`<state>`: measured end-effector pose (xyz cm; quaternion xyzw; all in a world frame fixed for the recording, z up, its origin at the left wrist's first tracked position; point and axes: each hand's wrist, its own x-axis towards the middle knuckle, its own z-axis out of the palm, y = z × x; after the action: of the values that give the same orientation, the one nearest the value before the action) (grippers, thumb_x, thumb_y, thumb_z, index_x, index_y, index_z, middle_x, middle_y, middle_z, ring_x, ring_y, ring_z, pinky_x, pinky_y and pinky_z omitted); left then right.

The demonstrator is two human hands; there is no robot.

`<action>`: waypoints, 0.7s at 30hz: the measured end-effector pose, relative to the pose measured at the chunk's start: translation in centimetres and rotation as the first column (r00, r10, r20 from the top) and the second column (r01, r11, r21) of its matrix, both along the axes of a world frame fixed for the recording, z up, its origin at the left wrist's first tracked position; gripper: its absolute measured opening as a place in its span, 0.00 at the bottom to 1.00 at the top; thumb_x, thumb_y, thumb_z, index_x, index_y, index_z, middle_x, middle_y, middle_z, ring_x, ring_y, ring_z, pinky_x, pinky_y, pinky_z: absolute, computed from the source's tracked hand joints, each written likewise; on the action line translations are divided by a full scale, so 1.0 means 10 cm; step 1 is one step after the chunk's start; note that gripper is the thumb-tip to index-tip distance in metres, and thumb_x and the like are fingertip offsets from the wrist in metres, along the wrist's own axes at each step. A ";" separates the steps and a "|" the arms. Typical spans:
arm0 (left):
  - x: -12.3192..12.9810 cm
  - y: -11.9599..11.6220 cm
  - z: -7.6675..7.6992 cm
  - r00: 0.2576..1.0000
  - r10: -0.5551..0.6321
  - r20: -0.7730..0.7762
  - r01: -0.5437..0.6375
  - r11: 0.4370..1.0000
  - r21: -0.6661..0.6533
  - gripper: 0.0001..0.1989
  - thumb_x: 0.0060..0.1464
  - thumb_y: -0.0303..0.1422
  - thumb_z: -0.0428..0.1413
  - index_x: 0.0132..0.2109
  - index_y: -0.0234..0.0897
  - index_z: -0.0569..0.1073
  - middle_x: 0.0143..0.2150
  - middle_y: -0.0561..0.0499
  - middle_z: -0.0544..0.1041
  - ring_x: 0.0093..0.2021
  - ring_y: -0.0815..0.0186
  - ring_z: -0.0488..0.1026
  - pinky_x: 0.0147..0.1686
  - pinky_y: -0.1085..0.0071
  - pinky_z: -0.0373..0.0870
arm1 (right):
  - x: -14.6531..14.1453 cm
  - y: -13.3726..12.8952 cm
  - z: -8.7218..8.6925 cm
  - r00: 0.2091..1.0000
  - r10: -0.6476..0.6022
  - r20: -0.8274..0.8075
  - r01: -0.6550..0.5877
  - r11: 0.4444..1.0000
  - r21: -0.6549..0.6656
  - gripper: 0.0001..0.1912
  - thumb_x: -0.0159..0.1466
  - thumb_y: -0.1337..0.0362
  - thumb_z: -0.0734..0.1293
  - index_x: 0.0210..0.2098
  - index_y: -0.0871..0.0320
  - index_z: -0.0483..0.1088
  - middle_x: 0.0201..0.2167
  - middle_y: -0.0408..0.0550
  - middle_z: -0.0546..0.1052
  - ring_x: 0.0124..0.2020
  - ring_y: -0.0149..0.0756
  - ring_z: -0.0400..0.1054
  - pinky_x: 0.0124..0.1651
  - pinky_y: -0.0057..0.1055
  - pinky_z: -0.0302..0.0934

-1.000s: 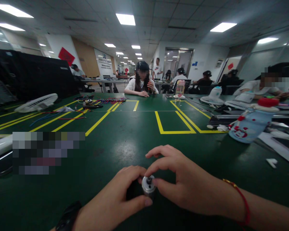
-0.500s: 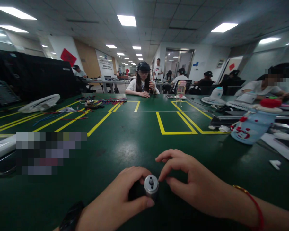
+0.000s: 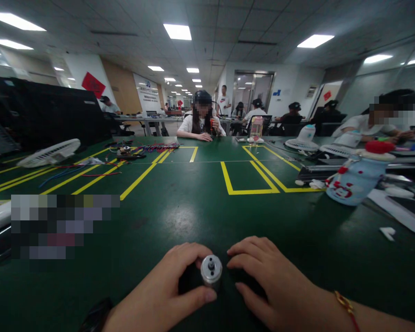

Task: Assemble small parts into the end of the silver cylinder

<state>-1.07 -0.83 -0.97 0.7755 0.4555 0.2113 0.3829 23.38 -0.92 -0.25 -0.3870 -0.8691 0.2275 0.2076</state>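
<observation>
A small silver metal cylinder (image 3: pixel 211 271) with a short shaft and two dark holes on its top stands upright on the green table (image 3: pixel 180 207), near its front edge. Thumb and fingers of my left hand (image 3: pixel 173 281) are wrapped round its left side. My right hand (image 3: pixel 266 272) rests just to the right of the cylinder, apart from it, fingers spread and curved, holding nothing.
At the right are a blue bottle with a red lid (image 3: pixel 358 175) and a small white piece (image 3: pixel 387 233). Wires and parts (image 3: pixel 127 152) lie far left, near a white fan (image 3: pixel 50 153). A person (image 3: pixel 202 120) sits across the table.
My right hand has come down lower, its fingers now beside the cylinder. The view has shifted slightly; my left hand stays round the cylinder.
</observation>
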 end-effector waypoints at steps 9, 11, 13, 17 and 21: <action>0.12 0.06 0.18 0.990 -0.033 -0.137 0.044 0.996 0.075 0.09 0.51 0.33 0.60 0.42 0.41 0.74 0.40 0.53 0.77 0.41 0.60 0.72 0.42 0.65 0.67 | -0.16 0.08 0.07 0.951 -0.077 -0.299 0.073 0.997 -0.026 0.12 0.60 0.70 0.68 0.44 0.55 0.72 0.45 0.46 0.76 0.48 0.37 0.68 0.53 0.36 0.61; 0.15 0.09 0.22 0.987 -0.056 -0.152 0.070 0.993 0.092 0.08 0.51 0.33 0.60 0.40 0.40 0.75 0.40 0.52 0.78 0.39 0.60 0.72 0.40 0.66 0.67 | -0.23 0.12 0.11 0.938 -0.053 -0.344 0.053 0.999 -0.011 0.12 0.59 0.68 0.70 0.44 0.54 0.73 0.43 0.45 0.76 0.46 0.36 0.69 0.52 0.35 0.61; 0.18 0.11 0.21 0.986 -0.070 -0.148 0.086 0.991 0.102 0.08 0.50 0.33 0.60 0.40 0.40 0.75 0.40 0.52 0.78 0.40 0.60 0.72 0.40 0.66 0.67 | -0.29 0.14 0.15 0.946 -0.029 -0.322 0.027 1.000 -0.010 0.09 0.59 0.68 0.71 0.40 0.54 0.75 0.40 0.44 0.77 0.42 0.35 0.70 0.49 0.33 0.61; 0.17 0.11 0.12 0.988 -0.025 -0.150 0.043 0.992 0.121 0.10 0.47 0.31 0.60 0.40 0.38 0.74 0.38 0.51 0.77 0.39 0.59 0.71 0.40 0.64 0.67 | -0.33 0.14 0.19 0.958 -0.036 -0.284 0.042 0.999 0.015 0.07 0.58 0.68 0.72 0.37 0.54 0.77 0.38 0.42 0.78 0.40 0.33 0.70 0.47 0.33 0.60; 0.15 0.11 0.04 0.991 -0.003 -0.135 0.020 0.992 0.126 0.08 0.46 0.32 0.60 0.36 0.39 0.71 0.38 0.51 0.75 0.40 0.59 0.70 0.41 0.63 0.66 | -0.34 0.14 0.19 0.966 -0.015 -0.257 0.033 0.997 0.066 0.05 0.57 0.68 0.72 0.34 0.54 0.77 0.39 0.41 0.78 0.42 0.35 0.69 0.48 0.35 0.58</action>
<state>0.43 0.31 -0.61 0.8132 0.4615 0.1850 0.3025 19.97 0.51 1.69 -0.3575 -0.8377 0.2426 0.3340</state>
